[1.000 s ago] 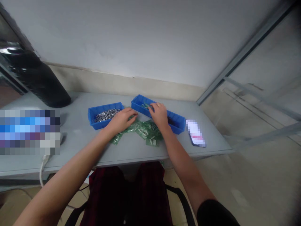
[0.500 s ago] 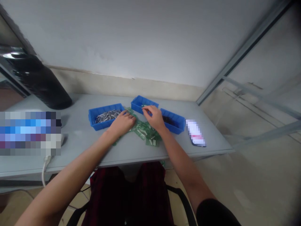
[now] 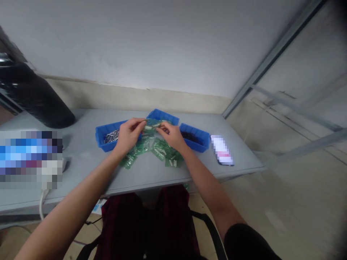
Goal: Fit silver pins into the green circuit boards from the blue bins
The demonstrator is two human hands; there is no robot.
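Your left hand has thumb and fingers pinched together on the left edge of a small green bag. Your right hand pinches its right side; can't tell if those fingertips also grip a loose piece. Bag hangs between both hands, raised in front of the middle bin, above the table. Pale and metallic bits show through the film.

Handling, judging by looks: light, thin, floppy plastic. Film probably slick, so fingertip pinches could slide. Hard contents should sag to the lowest part and swing the bag if you let one side go. Not fragile as such, though a sharp tug might tear or stretch it. Best hold: edges or top corners, both sides, clear of the lumps. Whether its mouth is sealed, too small to tell; keep it level.

Other green bags lie on the table below your hands. Pins fill the left bin, just beside your left hand; dark pieces sit in the right bin.
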